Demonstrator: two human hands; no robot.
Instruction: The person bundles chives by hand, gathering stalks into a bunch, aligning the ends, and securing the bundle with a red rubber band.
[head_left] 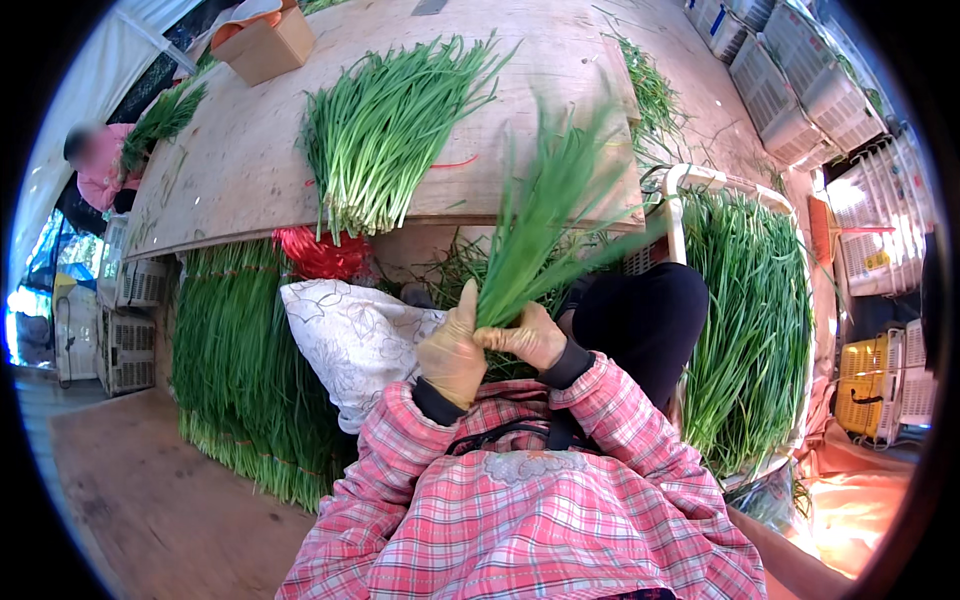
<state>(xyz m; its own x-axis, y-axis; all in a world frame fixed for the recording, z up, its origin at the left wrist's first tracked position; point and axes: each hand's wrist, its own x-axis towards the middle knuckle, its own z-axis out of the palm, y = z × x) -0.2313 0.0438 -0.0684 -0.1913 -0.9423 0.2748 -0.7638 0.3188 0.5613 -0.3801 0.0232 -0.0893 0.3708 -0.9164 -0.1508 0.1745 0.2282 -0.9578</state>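
Observation:
A loose bunch of garlic chives (540, 235) rises from between my two gloved hands above my lap, its leaf tips fanned out and smeared by motion. My left hand (450, 350) is closed at the lower end of the bunch, one finger pointing up along the stems. Close beside it, my right hand (528, 338) wraps round the base, thumb toward the left. Both wear thin yellowish gloves. The stem ends are hidden by the hands. Ahead on the wooden table lies a larger pile of chives (385, 140), pale stems toward me.
A white crate (690, 180) packed with chives stands at my right. Tied chive bundles (250, 370) are stacked at the left, beside red ties (322, 252) and a white patterned cloth (350, 335). A cardboard box (265, 45) sits on the wooden table (240, 165); a co-worker (100, 165) is far left.

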